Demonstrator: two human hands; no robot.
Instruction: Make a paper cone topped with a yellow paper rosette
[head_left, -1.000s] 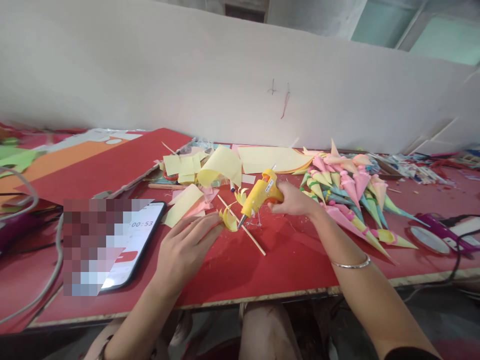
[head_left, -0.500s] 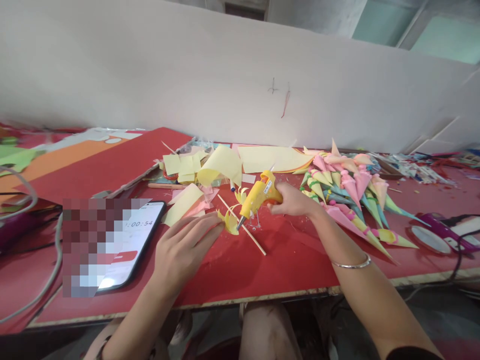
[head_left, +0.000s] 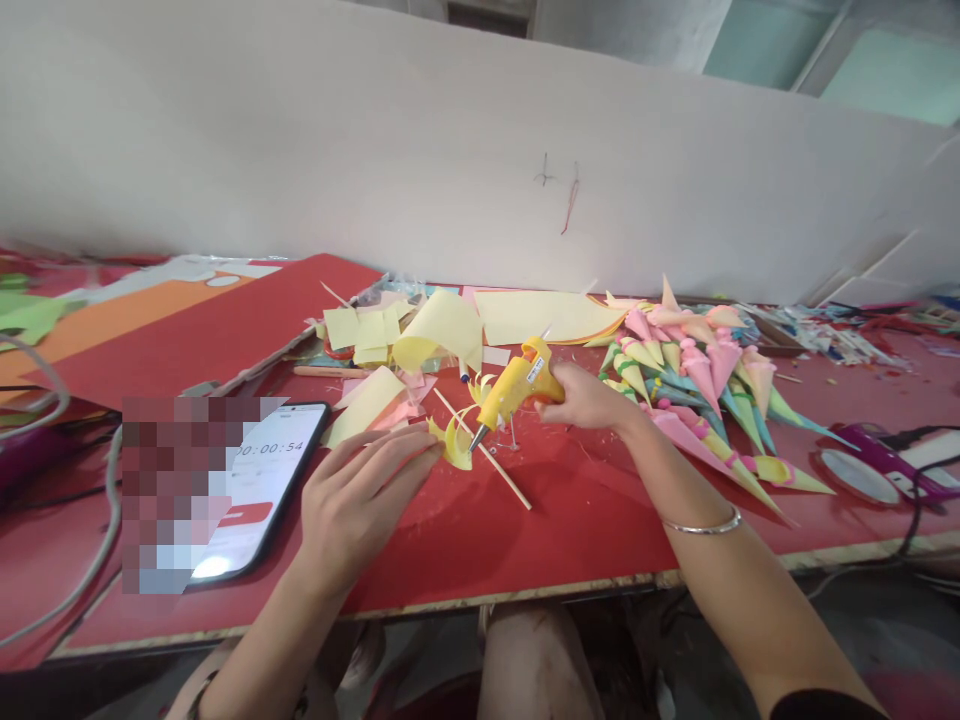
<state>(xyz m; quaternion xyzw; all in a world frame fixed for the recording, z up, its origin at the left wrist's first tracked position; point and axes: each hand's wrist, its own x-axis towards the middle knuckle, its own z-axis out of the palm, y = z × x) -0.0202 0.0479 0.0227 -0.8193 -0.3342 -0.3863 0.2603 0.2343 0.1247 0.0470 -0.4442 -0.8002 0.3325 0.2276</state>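
A yellow glue gun [head_left: 514, 385] is gripped in my right hand [head_left: 585, 397], its metal nozzle pointing down and to the left. The nozzle tip is at a curled yellow paper piece [head_left: 456, 445], which the fingertips of my left hand [head_left: 371, 490] pinch at its left edge. Just behind lies another fringed yellow paper piece [head_left: 480, 388]. A thin wooden stick [head_left: 506, 478] rests on the red table [head_left: 555, 545], passing below the nozzle. My left fingertips are partly hidden behind the hand.
Left of my left hand lies a phone [head_left: 281, 490] showing a timer. Yellow paper sheets [head_left: 442, 335] are piled at the back. Several pastel paper cones [head_left: 697, 375] are heaped at the right, near a purple device [head_left: 885, 462]. A white wall [head_left: 375, 150] stands behind.
My left hand and the pinched yellow paper have shifted slightly left. The glue gun has also moved a little left, its nozzle still at the paper.
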